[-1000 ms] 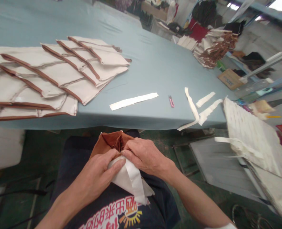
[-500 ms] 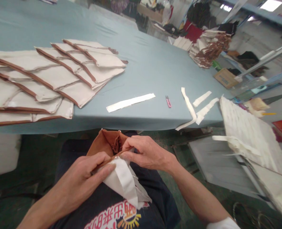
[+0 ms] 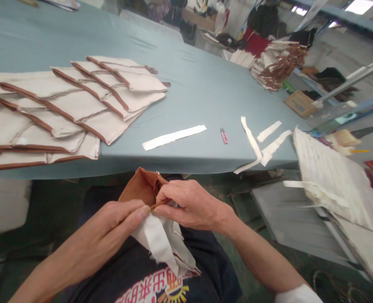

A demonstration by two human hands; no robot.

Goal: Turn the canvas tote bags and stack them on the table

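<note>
A brown fabric bag [image 3: 136, 187] with a cream lining rests on my lap, its mouth partly spread. My left hand [image 3: 125, 219] pinches the brown edge between thumb and fingers. Close beside it, my right hand [image 3: 186, 206] grips the same edge further right, thumb below and fingers curled over. From between the two hands a white cloth strip [image 3: 157, 240] hangs down over the cream lining [image 3: 181, 246]. The fingers hide the spot where strip and edge meet.
A blue-green covered table [image 3: 192, 97] stands ahead. Overlapping cream pieces with brown edges [image 3: 75, 101] lie at its left. Near the front edge are a white strip [image 3: 173, 137], pink thread snips [image 3: 224, 135] and several more strips [image 3: 252, 141]. A board piled with white strips [image 3: 328, 181] stands right.
Both hands have drawn closer together along the brown edge. The white strip has swung a little left, and more of the lining shows beside it. The view has shifted slightly.
</note>
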